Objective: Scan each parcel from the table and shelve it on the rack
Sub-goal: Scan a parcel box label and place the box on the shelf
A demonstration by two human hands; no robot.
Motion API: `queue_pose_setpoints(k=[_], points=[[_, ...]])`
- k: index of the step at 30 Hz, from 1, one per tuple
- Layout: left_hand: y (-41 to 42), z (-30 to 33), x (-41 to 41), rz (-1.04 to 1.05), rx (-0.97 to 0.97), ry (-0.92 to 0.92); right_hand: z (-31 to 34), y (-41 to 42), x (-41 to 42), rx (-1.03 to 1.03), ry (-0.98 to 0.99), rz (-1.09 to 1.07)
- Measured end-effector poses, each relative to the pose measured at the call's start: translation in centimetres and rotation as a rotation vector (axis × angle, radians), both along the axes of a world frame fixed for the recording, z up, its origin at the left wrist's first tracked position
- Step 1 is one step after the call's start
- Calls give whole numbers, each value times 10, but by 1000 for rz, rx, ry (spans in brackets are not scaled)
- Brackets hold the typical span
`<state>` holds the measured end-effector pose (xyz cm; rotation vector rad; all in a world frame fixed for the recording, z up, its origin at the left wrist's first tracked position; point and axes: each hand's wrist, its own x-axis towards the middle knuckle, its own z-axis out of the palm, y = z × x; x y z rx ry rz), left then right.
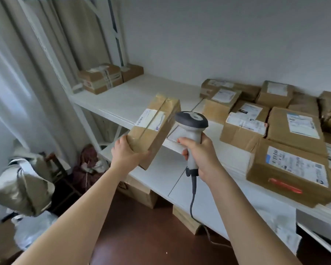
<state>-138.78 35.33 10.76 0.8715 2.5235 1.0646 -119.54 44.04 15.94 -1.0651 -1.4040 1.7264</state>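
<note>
My left hand point(127, 153) grips the near end of a long brown cardboard parcel point(155, 125), held tilted in the air with its white label facing up. My right hand point(201, 153) grips the handle of a grey and white barcode scanner point(191, 127), whose head sits just right of the parcel's label. The scanner's cable point(193, 197) hangs down toward the floor. Several labelled brown parcels point(287, 165) lie on the white table point(208, 192) at the right. The white rack shelf point(126, 100) lies behind the held parcel.
Two brown boxes point(103, 78) stand at the rack shelf's back left corner. Cardboard boxes point(139, 192) sit on the brown floor under the table. Bags and a wooden chair point(54, 165) crowd the left, beside a pale curtain point(17, 92).
</note>
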Motion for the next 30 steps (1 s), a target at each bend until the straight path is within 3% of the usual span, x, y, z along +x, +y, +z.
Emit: queue_pose_setpoints(k=[7,14,21,27,30], points=[[72,16,-97,-224,-115,35,-2,27,-79,-25,-63,-191],[163,18,-129,-351,-188,90,-5,76,-108,-59,-91,-314],[249,14,-168,-422,-259,113,-14,153,-146,-103,43,-414],[304,12,-219,-539,-280,240,-9,201,-177,-148,62,-439],[321,7,-231,-515,-258,471,-10,214,-186,-171,30,-418]])
